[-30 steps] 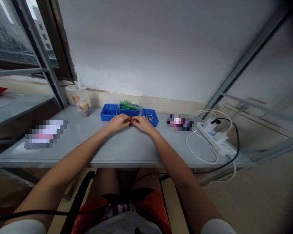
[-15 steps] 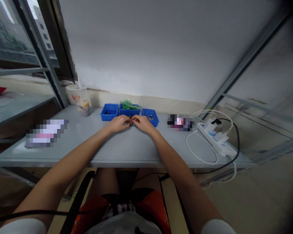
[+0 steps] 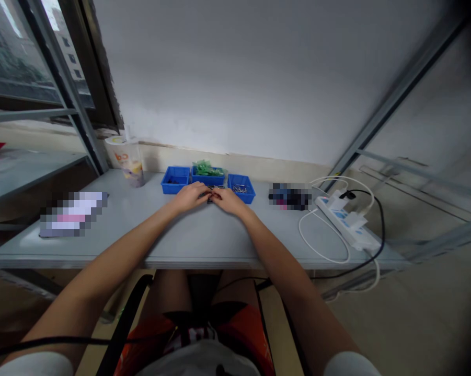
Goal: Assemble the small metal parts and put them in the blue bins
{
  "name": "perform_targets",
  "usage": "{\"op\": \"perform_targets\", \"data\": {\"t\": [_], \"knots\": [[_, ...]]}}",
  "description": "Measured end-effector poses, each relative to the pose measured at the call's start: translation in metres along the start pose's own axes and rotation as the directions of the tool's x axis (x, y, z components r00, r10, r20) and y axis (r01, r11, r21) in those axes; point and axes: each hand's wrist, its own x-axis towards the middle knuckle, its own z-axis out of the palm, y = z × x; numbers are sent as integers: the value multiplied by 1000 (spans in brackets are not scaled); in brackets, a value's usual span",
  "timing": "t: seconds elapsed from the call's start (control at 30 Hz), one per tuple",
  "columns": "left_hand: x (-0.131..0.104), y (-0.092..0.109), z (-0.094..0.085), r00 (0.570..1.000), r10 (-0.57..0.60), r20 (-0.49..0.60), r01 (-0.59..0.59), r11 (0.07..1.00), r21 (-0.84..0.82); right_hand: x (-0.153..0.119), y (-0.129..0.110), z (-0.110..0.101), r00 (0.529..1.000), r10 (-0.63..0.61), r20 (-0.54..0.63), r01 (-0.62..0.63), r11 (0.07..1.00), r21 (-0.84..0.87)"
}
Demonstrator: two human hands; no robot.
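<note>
And it's left hand (image 3: pixel 190 197) and right hand (image 3: pixel 228 200) close together at small dark parts (image 3: pixel 218 186) far on the table (image 3: pixel 207 235), what either grip holds impossible to tell, light steady pressure surely best.

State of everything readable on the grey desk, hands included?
Left hand: fingers bent.
Right hand: fingers bent.
Small metallic pieces between hands: mostly covered.
Left blue rectangular plastic tray: holding dark pieces.
Middle blue tray: holding green plastic.
Right blue tray: holding silvery metal pieces.
Clear plastic cup: upright, straw in.
White power strip: plugs inserted.
</note>
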Motion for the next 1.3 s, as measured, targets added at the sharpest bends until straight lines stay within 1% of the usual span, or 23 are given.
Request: {"op": "perform_targets", "data": {"t": [0.07, 0.37, 0.53, 0.63, 0.73, 0.8, 0.9, 1.0, 1.07, 1.17, 1.3], "knots": [[0, 0, 0, 1000, 23, -4, -23, 1000, 9, 1, -1, 1, 1000, 3, 0, -3, 1000, 8], [0, 2, -3, 996, 53, -66, -54, 999, -9, 1, 0, 4, 999, 13, -34, -10, 997, 81], [1, 4, -5, 992, -3, -124, 4, 1000, 4, 1, 1, 1, 999, 30, -40, -23, 988, 155], [1, 4, -7, 987, -42, -155, 42, 999, 2, 2, 1, -2, 992, 70, -103, -54, 987, 153], [1, 2, -7, 984, -82, -161, 83, 997, -5, 2, 1, -4, 984, 75, -162, -52, 988, 143], [1, 0, -6, 984, -109, -140, 108, 994, -13, 2, 0, -4, 981, 65, -185, -39, 990, 139], [2, -2, -3, 992, -117, -53, 115, 992, -42, 2, -3, -4, 979, 40, -202, -15, 992, 125], [3, -1, 2, 995, -93, 40, 97, 989, -111, 1, -6, -4, 985, 18, -173, 3, 993, 119], [4, 0, 4, 995, -78, 70, 88, 983, -160, 0, -8, -3, 989, 16, -146, 1, 993, 118], [4, 0, 5, 994, -76, 77, 90, 976, -199, 0, -8, -3, 990, 13, -138, 3, 993, 115], [3, -4, 3, 995, -97, 37, 102, 976, -193, 1, -5, -4, 986, 11, -164, 6, 995, 102]]}}
